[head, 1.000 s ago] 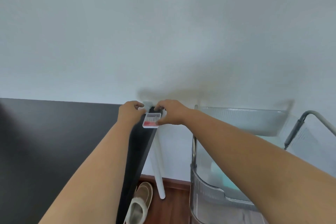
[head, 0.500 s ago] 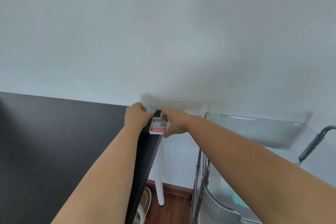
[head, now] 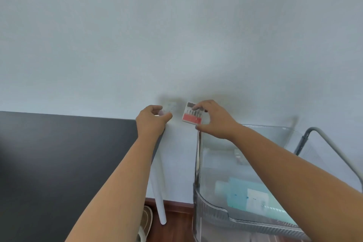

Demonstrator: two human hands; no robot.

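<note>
Small case (head: 191, 116) with the red strip across its lower half is up in the air in front of the pale wall (head: 176, 35), just past the far corner of the black table (head: 59, 163) and above the left rim of the clear cart (head: 212, 210). The right hand (head: 216, 122) has it pinched, fingers over the top edge and thumb under the bottom corner, so part of it is covered. You can sort of see a row of thin dark bits inside, but it's too blurry to say what they are. The left hand (head: 151, 122) is curled, thumb and fingers nipping a clear piece (head: 169, 107) just beside the case and not touching it. Honestly that piece is so see-through and smeared that its edges nearly vanish into the wall. Down in the cart there's a teal box (head: 241, 192), hazy through the plastic, and the cart's grey handle (head: 334, 149) runs off the right edge. A white table leg (head: 160, 192) and a half-hidden slipper (head: 146, 220) show below on the floor.
</note>
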